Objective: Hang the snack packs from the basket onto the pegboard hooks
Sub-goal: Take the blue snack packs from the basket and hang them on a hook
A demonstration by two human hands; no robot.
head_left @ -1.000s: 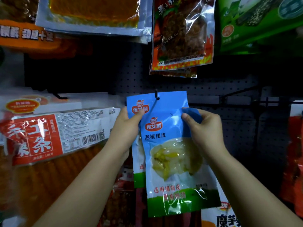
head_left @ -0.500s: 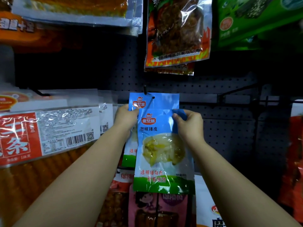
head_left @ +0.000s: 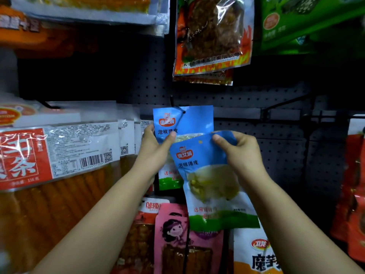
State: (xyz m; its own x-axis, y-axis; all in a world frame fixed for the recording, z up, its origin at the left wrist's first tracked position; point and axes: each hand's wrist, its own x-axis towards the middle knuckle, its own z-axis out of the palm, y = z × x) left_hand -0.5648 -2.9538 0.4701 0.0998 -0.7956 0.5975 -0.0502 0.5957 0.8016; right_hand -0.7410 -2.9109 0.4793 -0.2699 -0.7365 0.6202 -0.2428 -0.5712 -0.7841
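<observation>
A blue and green snack pack [head_left: 209,180] with a clear window hangs tilted in front of the dark pegboard [head_left: 266,99]. My right hand [head_left: 237,151] pinches its top right corner and my left hand [head_left: 154,149] pinches its top left corner. Its hang hole shows near the top edge, off any hook. Behind it an identical blue pack [head_left: 189,119] hangs on a black hook [head_left: 175,105]. The basket is out of view.
Large red and orange packs [head_left: 49,155] crowd the left. A flame-print pack [head_left: 213,36] and green packs [head_left: 308,20] hang above. Pink [head_left: 173,234] and white packs [head_left: 254,252] hang below. A bare hook [head_left: 284,105] juts out at right, red packs [head_left: 353,184] beyond it.
The pack in my hands has dropped lower and to the right, tilting away from the hook. The hung pack behind it now shows more fully.
</observation>
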